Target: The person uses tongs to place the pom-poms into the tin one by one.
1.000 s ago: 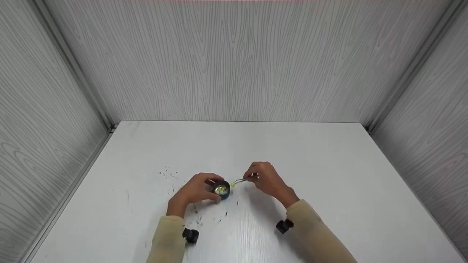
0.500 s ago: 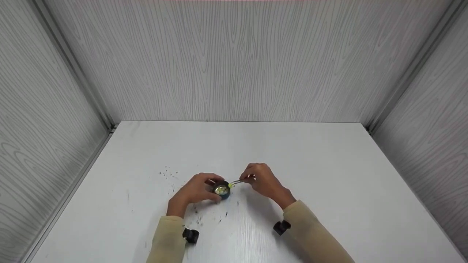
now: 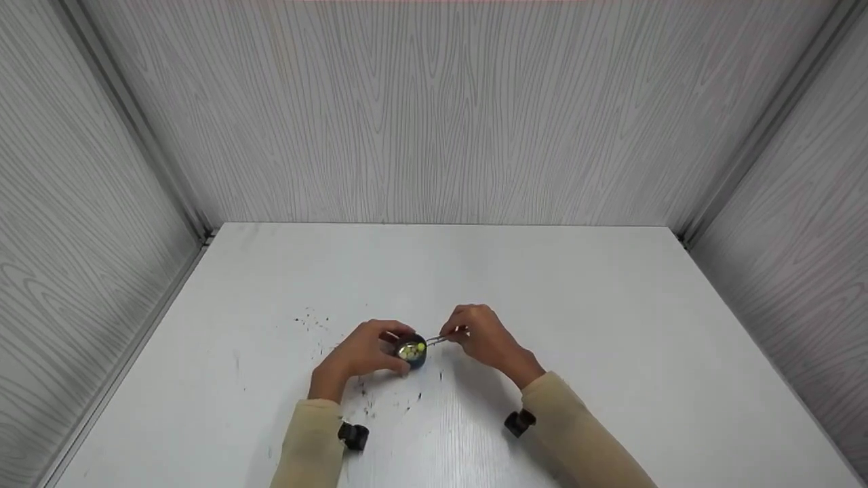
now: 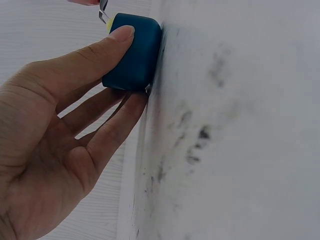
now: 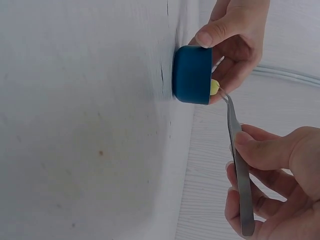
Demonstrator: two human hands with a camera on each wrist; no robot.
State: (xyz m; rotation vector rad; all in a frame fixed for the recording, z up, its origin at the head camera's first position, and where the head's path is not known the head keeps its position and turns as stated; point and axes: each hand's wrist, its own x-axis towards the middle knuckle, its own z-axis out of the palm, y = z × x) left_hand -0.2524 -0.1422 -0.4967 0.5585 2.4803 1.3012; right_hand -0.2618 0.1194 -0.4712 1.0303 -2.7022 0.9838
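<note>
Blue cup (image 3: 412,352) gripped by left hand (image 3: 359,354); right hand (image 3: 485,337) pinches tweezers (image 5: 238,165) at rim.

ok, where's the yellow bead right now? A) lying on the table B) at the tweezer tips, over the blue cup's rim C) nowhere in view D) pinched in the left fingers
B: the right hand grips the tweezers, whose tips hold the bead at the rim of the cup; the left hand only holds the cup.
</note>
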